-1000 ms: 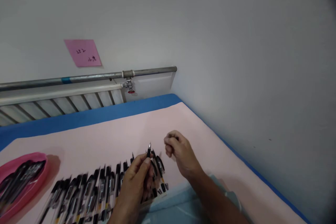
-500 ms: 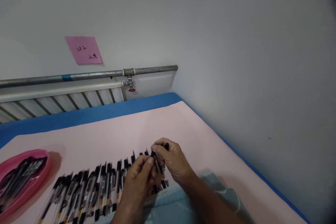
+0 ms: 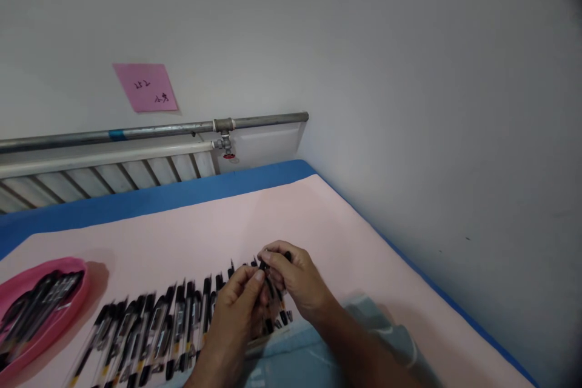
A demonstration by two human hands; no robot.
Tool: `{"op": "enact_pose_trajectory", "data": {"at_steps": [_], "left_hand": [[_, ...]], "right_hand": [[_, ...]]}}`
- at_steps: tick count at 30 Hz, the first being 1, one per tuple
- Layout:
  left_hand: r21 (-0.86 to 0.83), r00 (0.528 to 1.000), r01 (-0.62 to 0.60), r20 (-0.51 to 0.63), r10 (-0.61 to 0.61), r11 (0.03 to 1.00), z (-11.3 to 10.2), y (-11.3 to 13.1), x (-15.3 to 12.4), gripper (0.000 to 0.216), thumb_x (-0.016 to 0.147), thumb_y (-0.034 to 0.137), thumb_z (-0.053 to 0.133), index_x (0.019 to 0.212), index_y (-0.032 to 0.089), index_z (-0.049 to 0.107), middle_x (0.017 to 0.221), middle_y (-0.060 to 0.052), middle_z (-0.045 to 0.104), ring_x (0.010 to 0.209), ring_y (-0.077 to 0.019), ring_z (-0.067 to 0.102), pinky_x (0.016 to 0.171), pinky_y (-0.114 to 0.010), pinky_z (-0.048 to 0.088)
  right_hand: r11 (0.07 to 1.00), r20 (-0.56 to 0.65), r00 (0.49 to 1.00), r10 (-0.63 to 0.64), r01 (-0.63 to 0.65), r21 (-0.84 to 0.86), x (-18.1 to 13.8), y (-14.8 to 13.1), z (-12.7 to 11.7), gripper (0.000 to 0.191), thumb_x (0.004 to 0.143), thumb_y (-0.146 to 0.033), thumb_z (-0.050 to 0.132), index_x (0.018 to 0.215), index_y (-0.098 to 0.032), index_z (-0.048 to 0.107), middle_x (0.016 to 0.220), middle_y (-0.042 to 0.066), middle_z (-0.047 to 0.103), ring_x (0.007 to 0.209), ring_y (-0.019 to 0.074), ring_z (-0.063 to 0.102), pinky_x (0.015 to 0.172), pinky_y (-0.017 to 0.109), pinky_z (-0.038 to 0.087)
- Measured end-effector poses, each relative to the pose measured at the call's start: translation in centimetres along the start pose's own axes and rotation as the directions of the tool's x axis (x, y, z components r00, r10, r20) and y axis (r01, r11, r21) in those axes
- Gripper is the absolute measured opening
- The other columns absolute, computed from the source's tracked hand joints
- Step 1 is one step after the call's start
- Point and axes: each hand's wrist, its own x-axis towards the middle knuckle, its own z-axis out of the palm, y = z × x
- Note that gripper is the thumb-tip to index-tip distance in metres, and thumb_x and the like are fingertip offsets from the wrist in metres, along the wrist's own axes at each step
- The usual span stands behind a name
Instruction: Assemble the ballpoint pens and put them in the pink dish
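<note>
My left hand (image 3: 236,315) holds a black pen (image 3: 262,268) upright by its barrel above a row of pens. My right hand (image 3: 295,279) has its fingertips pinched on a small black cap at the pen's tip, so both hands meet at the pen. Below them a long row of black pens (image 3: 154,327) lies side by side on the pink table surface (image 3: 273,212), their tips pointing away from me.
A pink tray (image 3: 68,309) holding more black pens sits at the far left. The table has a blue border (image 3: 182,191) and stands in a corner against white walls. A radiator and a metal pipe (image 3: 159,130) run behind it, under a pink sticky note (image 3: 145,86).
My right hand moved left from a gap beside the pen and closed onto its tip. The bare tip seen a second ago is now covered by my fingers and the cap.
</note>
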Motion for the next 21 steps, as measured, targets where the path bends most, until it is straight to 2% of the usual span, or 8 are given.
{"op": "enact_pose_trajectory", "data": {"at_steps": [3,5,8,10,13,15,18,21], "left_hand": [[-0.008,1.0,0.022,0.003,-0.022,1.0,-0.04,0.03,-0.04,0.03,0.066,0.045,0.062,0.068,0.019,0.047,0.048,0.009,0.041,0.032,-0.0011,0.023,0.032,-0.013,0.015],[-0.004,1.0,0.009,0.011,-0.009,1.0,-0.05,-0.02,-0.05,0.03,0.067,0.045,0.061,0.068,0.019,0.046,0.047,0.009,0.039,0.032,-0.0011,0.022,0.032,-0.014,0.015],[0.012,1.0,-0.019,0.02,0.018,1.0,-0.01,-0.09,-0.08,0.031,0.068,0.045,0.061,0.067,0.018,0.045,0.047,0.009,0.039,0.033,-0.0008,0.025,0.033,-0.013,0.017],[0.02,1.0,-0.01,0.024,0.009,1.0,0.02,-0.05,-0.16,0.032,0.068,0.045,0.061,0.066,0.018,0.045,0.047,0.009,0.04,0.033,-0.0006,0.025,0.033,-0.013,0.017],[0.013,1.0,0.009,0.016,-0.009,1.0,0.06,0.11,-0.32,0.032,0.068,0.047,0.061,0.068,0.019,0.045,0.048,0.009,0.039,0.032,-0.0004,0.023,0.033,-0.013,0.015],[0.015,1.0,-0.005,0.014,0.004,1.0,0.09,0.23,-0.39,0.032,0.068,0.047,0.061,0.069,0.019,0.046,0.048,0.009,0.04,0.032,-0.0007,0.024,0.033,-0.013,0.016],[0.032,1.0,-0.014,0.021,0.013,0.999,0.15,0.33,-0.43,0.034,0.066,0.048,0.062,0.065,0.018,0.045,0.046,0.009,0.038,0.033,-0.0008,0.025,0.033,-0.013,0.016],[0.016,1.0,-0.003,0.024,0.003,1.0,0.15,0.36,-0.43,0.034,0.065,0.047,0.063,0.065,0.018,0.046,0.046,0.009,0.038,0.033,-0.0006,0.024,0.033,-0.013,0.015]], "right_hand": [[0.998,0.047,0.999,0.019,-0.021,0.057,-0.05,-0.18,-0.06,0.018,0.072,-0.03,0.056,0.078,-0.014,0.062,0.042,-0.008,0.039,0.039,0.0059,0.032,0.041,0.02,0.024],[0.999,0.015,1.0,0.013,-0.013,0.051,-0.04,-0.13,-0.06,0.019,0.071,-0.031,0.058,0.08,-0.015,0.062,0.045,-0.007,0.041,0.04,0.0059,0.034,0.041,0.02,0.025],[1.0,-0.068,0.998,-0.007,0.008,0.015,0.01,-0.02,-0.05,0.017,0.066,-0.03,0.065,0.071,-0.015,0.059,0.047,-0.007,0.044,0.042,0.0056,0.036,0.042,0.02,0.027],[0.999,-0.036,0.999,0.009,-0.007,0.05,0.03,-0.08,-0.05,0.016,0.065,-0.029,0.065,0.067,-0.015,0.058,0.046,-0.007,0.042,0.041,0.005,0.035,0.041,0.019,0.025],[0.992,0.056,0.997,0.043,-0.05,0.12,0.0,-0.25,-0.04,0.018,0.07,-0.031,0.06,0.076,-0.014,0.061,0.046,-0.007,0.041,0.039,0.0045,0.031,0.039,0.019,0.023],[0.995,0.036,0.998,0.042,-0.045,0.087,-0.06,-0.27,0.0,0.02,0.07,-0.032,0.061,0.08,-0.015,0.061,0.049,-0.007,0.043,0.039,0.0044,0.032,0.039,0.019,0.023],[1.0,-0.042,0.999,0.024,-0.024,0.007,-0.14,-0.22,0.08,0.017,0.065,-0.03,0.065,0.071,-0.015,0.059,0.051,-0.006,0.045,0.041,0.004,0.034,0.039,0.018,0.024],[0.997,0.003,0.998,0.055,-0.055,0.049,-0.22,-0.37,0.14,0.016,0.067,-0.029,0.062,0.069,-0.014,0.059,0.05,-0.006,0.044,0.04,0.0034,0.032,0.038,0.018,0.022]]}}
